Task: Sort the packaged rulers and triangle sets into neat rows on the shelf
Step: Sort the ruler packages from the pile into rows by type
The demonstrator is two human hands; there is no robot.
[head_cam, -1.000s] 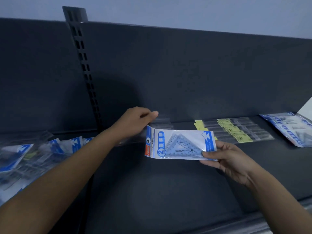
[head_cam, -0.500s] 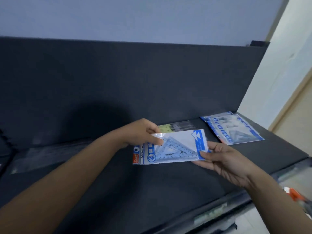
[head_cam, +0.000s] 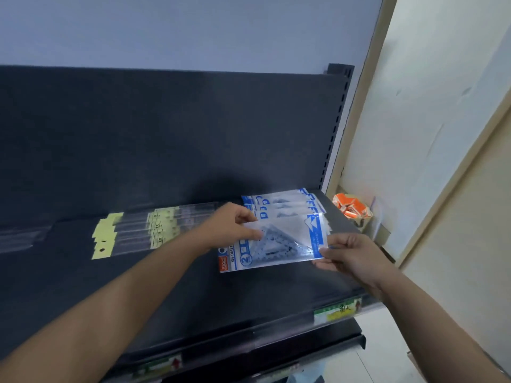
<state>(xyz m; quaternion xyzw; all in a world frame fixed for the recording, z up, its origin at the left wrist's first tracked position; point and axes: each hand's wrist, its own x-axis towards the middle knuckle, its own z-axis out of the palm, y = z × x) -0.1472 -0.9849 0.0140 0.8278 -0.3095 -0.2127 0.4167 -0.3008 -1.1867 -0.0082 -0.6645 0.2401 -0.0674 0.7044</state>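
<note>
Both hands hold one blue-and-white triangle set packet just above the dark shelf. My left hand pinches its upper left edge. My right hand grips its right end. Behind the packet, a row of overlapping triangle set packets lies at the shelf's right end. To the left lie several clear ruler packs with yellow header cards, stacked in an overlapping row.
The shelf's black back panel rises behind the goods. More clear packs lie at the far left. An orange-and-white bundle sits past the shelf's right end by the wall. Price labels line the front edge.
The view has swung right along the shelf. The packet held in both hands has moved right and now sits in front of the triangle set row.
</note>
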